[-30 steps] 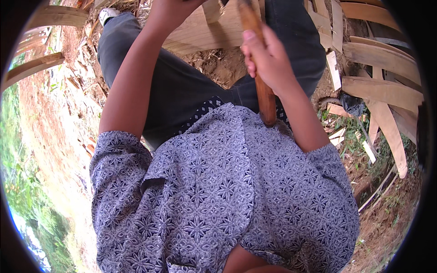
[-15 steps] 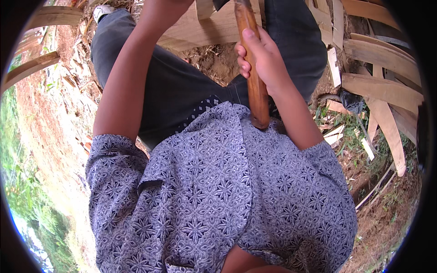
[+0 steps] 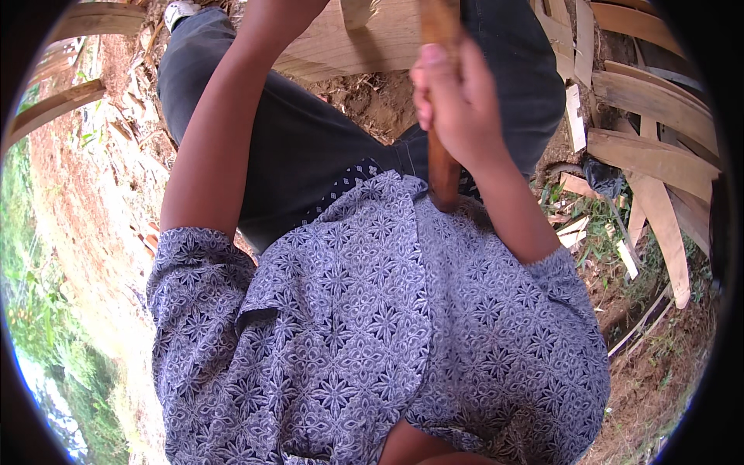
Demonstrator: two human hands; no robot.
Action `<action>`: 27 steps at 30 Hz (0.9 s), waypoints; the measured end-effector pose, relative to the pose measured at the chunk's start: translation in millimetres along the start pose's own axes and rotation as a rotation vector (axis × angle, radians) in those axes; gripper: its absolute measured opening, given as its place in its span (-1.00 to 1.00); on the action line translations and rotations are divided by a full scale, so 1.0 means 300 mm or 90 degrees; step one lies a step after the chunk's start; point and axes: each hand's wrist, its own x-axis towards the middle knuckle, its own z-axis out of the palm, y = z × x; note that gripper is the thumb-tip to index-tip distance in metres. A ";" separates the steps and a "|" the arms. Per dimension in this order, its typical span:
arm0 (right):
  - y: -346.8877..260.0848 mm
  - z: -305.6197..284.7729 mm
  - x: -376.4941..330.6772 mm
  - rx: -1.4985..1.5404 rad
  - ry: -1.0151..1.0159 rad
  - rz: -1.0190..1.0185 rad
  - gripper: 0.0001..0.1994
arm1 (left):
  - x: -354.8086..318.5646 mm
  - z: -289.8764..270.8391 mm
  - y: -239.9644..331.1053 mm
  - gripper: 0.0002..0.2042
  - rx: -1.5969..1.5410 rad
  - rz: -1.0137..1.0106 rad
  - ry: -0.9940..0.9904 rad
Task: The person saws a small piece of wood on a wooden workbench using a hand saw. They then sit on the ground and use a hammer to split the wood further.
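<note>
My right hand (image 3: 463,105) is closed around a thick brown wooden tool handle (image 3: 444,174), slightly blurred by motion. The handle's rounded butt lies against my patterned shirt, and its upper end runs out of the picture at the top, so the tool's head is hidden. My left hand (image 3: 288,14) shows only its wrist and back at the upper edge; its fingers are cut off. Between my legs lies a large pale piece of wood (image 3: 345,54), with a smaller upright wooden piece (image 3: 356,12) on it, near my left hand.
Long curved wooden slats (image 3: 651,159) are piled on the right, with a black plastic scrap (image 3: 601,177) among them. More curved pieces (image 3: 58,112) lie at the upper left. Wood chips litter the brown soil around my legs (image 3: 298,147).
My right hand and the upper part of the handle have shifted a little to the right. A dark bit beside the handle's top has left the view. My left arm has barely moved.
</note>
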 end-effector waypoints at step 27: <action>0.128 0.010 0.085 -0.160 0.026 0.020 -0.45 | -0.005 -0.004 -0.008 -0.90 0.028 0.063 0.040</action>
